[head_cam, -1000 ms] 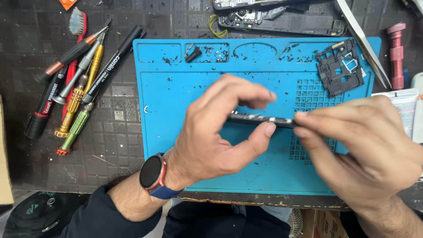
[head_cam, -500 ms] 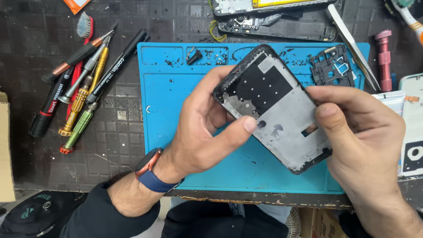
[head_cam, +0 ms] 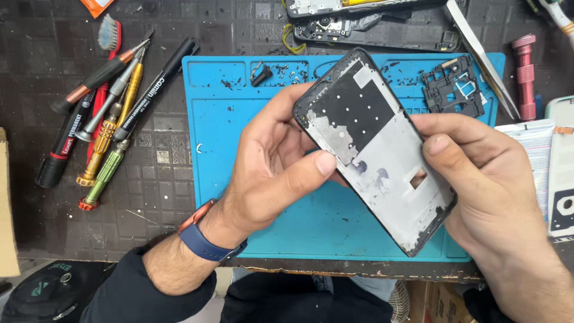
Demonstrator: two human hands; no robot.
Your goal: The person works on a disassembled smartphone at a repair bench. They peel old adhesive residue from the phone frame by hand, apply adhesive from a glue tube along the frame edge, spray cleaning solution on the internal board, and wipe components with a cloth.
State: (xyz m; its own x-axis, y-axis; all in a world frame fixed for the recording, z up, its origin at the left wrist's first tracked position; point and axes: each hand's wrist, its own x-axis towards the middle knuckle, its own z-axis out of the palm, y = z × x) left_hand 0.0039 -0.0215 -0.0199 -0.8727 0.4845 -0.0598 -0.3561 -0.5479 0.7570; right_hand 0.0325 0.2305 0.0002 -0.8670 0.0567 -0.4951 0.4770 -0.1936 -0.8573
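Tilted face-up now, the phone frame (head_cam: 376,149) sits gripped by left hand (head_cam: 272,170) and right hand (head_cam: 484,179), under inspection; next calls for careful turning toward 12 o'clock

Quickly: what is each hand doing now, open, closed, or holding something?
Left hand: closed on the phone frame, thumb on its face.
Right hand: closed on the same frame's other edge.

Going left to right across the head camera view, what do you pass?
Screwdrivers and markers → blue mat → left hand → phone frame → right hand → red tool
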